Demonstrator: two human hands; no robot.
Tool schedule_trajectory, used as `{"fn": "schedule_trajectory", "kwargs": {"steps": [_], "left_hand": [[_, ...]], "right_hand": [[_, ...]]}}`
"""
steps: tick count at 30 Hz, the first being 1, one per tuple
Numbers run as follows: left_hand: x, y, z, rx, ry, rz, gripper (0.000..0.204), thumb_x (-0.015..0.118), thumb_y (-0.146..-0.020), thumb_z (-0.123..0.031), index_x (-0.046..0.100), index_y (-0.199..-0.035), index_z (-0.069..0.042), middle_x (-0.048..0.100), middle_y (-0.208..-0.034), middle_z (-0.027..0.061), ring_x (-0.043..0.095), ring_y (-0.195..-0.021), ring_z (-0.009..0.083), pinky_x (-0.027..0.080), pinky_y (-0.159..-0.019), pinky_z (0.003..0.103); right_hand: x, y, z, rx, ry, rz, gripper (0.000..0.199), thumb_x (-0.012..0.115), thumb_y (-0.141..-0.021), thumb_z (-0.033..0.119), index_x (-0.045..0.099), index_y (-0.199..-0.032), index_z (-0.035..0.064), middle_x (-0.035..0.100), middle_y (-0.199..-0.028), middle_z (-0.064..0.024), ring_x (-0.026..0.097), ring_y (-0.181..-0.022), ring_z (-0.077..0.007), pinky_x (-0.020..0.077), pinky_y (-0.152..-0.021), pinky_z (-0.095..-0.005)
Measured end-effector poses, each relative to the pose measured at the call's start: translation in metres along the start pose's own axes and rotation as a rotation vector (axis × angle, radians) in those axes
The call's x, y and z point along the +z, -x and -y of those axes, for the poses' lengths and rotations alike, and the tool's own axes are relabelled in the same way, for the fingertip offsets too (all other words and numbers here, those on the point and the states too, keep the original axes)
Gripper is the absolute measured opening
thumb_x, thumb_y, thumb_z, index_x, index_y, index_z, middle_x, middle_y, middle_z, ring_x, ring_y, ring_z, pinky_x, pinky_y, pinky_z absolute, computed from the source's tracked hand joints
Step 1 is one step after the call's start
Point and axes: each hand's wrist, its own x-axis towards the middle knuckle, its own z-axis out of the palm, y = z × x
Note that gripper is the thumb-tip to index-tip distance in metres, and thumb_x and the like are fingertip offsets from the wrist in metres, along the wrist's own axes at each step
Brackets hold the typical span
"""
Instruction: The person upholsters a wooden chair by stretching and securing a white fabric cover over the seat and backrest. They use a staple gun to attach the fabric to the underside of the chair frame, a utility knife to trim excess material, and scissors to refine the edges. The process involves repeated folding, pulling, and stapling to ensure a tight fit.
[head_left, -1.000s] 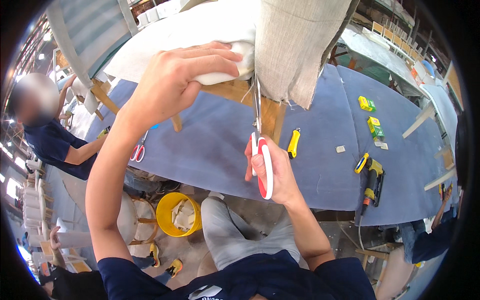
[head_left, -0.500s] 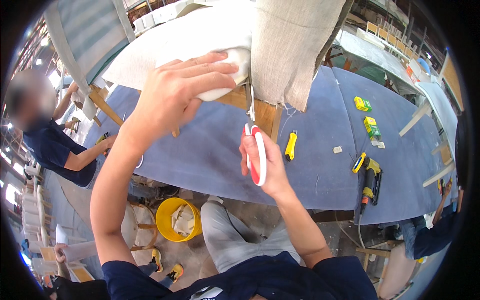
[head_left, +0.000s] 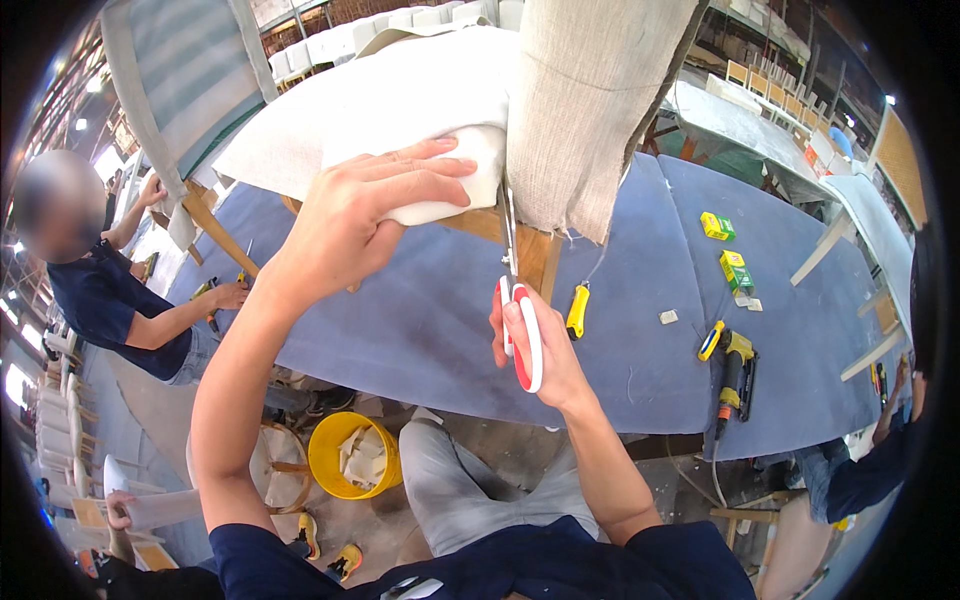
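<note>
A padded seat on a wooden frame [head_left: 540, 256] lies at the far side of the blue-covered table [head_left: 420, 330]. My left hand [head_left: 352, 212] grips the folded corner of its white padding [head_left: 425, 95], fingers laid across the top. Scissors [head_left: 532, 352] with red and white handles are in my right hand [head_left: 562, 362]. Their blades point away from me, into the gap between the padding and a hanging flap of beige fabric [head_left: 580, 115]. Loose threads trail from the flap's lower edge. How far apart the blades stand is hard to make out.
Right of the scissors lie a yellow utility knife [head_left: 578, 312], small yellow-green boxes [head_left: 735, 270] and a staple gun [head_left: 737, 372] with a hose. A yellow bucket [head_left: 320, 468] of scraps stands below the table edge. Another person [head_left: 125, 300] works at the left, near an upholstered chair [head_left: 190, 85].
The scissors and my right hand have shifted slightly down and right in the picture. My left hand stays on the padding. The whole view has tilted a little.
</note>
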Motion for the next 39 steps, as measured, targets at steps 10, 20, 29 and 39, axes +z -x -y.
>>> {"fn": "schedule_trajectory", "kwargs": {"steps": [10, 20, 29, 39], "left_hand": [[0.004, 0.002, -0.001, -0.018, 0.004, -0.029, 0.033, 0.064, -0.08, 0.011, 0.076, -0.104, -0.008, 0.075, -0.126, 0.008, 0.062, -0.134, 0.032, 0.052, -0.104, 0.04], [0.024, 0.011, -0.045, -0.583, 0.63, -0.351, 0.041, 0.049, -0.107, -0.027, 0.063, -0.136, -0.001, 0.067, -0.138, 0.0152, 0.055, -0.14, 0.0266, 0.044, -0.111, 0.038], [0.075, 0.043, -0.066, -0.02, -0.062, -0.398, 0.094, 0.075, -0.088, -0.051, 0.034, -0.161, -0.008, 0.027, -0.168, 0.0254, 0.018, -0.158, 0.0455, 0.01, -0.127, 0.06], [0.169, 0.024, -0.043, -0.216, -0.326, -0.532, 0.069, 0.06, -0.085, 0.004, 0.051, -0.152, -0.008, 0.042, -0.164, 0.0146, 0.031, -0.156, 0.0377, 0.021, -0.127, 0.056]], "right_hand": [[0.013, -0.027, 0.013, 0.041, -0.19, -0.114, 0.039, 0.062, -0.106, 0.039, 0.059, -0.094, 0.0023, 0.052, -0.063, 0.0002, 0.056, -0.05, -0.0099, 0.0431, -0.048, -0.0281], [-0.017, 0.064, -0.009, 0.013, 0.146, 0.033, 0.02, 0.074, -0.095, 0.014, 0.062, -0.089, -0.0001, 0.059, -0.063, -0.0011, 0.06, -0.049, -0.0085, 0.0443, -0.045, -0.0249], [-0.059, 0.105, -0.035, 0.023, 0.137, -0.268, 0.015, 0.076, -0.093, 0.011, 0.068, -0.098, -0.0008, 0.065, -0.076, -0.004, 0.064, -0.058, -0.0106, 0.0508, -0.053, -0.0263], [-0.037, 0.064, -0.004, -0.127, 0.694, -0.245, 0.058, 0.089, -0.079, 0.038, 0.061, -0.116, 0.0049, 0.064, -0.091, -0.0112, 0.067, -0.076, -0.0274, 0.0553, -0.067, -0.0382]]}}
